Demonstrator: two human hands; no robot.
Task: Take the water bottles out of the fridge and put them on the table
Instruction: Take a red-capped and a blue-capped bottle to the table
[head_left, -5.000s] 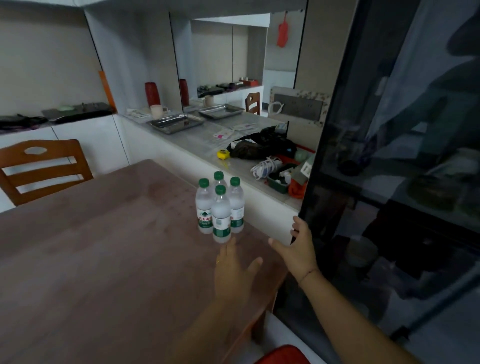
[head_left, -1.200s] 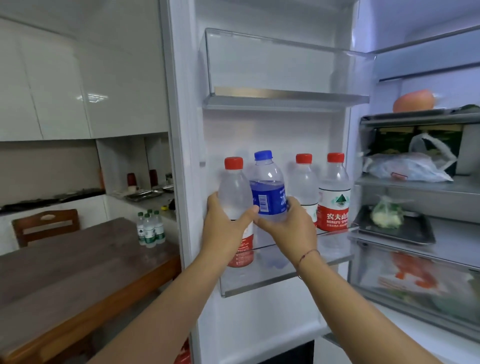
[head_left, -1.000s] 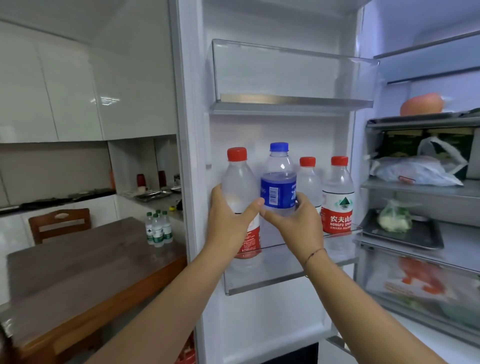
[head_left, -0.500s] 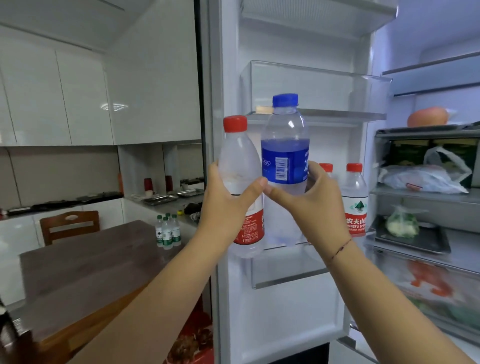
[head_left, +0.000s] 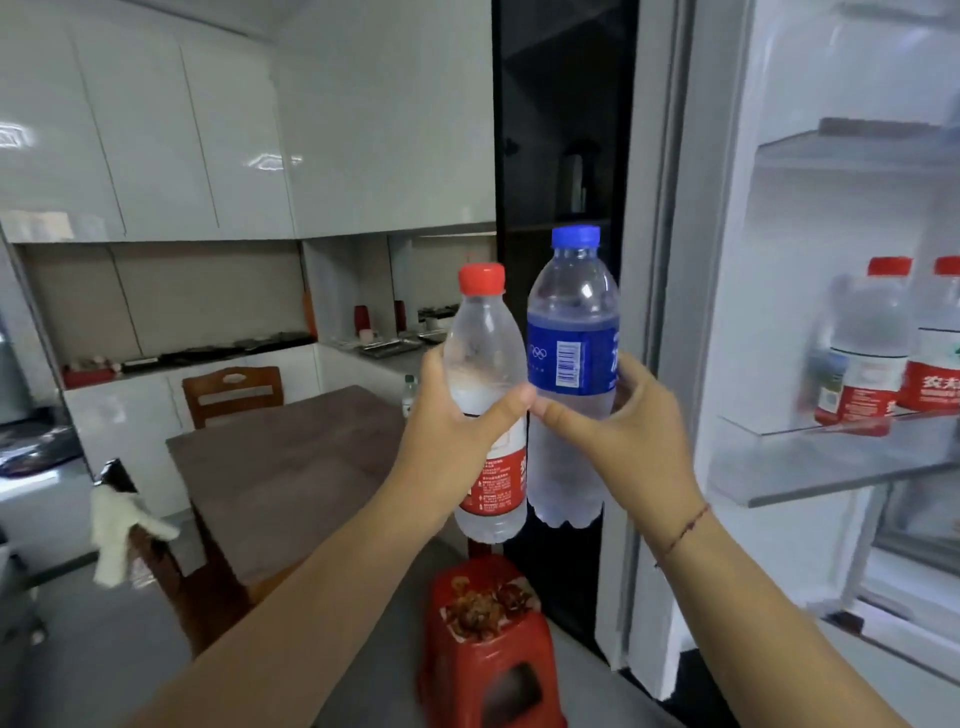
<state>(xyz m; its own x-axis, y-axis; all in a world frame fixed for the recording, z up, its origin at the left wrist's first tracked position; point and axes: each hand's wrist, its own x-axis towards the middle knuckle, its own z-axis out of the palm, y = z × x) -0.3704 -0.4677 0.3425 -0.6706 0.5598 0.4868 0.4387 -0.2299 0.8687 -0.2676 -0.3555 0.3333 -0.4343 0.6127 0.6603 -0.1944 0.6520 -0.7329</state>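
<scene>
Looking at glossy white wall cabinets (head_left: 156, 119) far up left of the fingers (head_left: 498, 415), catching light glare. Noticing a beige wall (head_left: 208, 296) below them, a wooden chair (head_left: 234, 387) left of the fingers behind a brown table (head_left: 280, 457), and a red stool (head_left: 488, 660) directly beneath the fingers, standing on grey floor (head_left: 104, 649).

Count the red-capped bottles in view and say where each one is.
3. One red-capped bottle is in the left hand; two more stand on the fridge door shelf, the rightmost cut by the frame edge. More may be hidden.
</scene>
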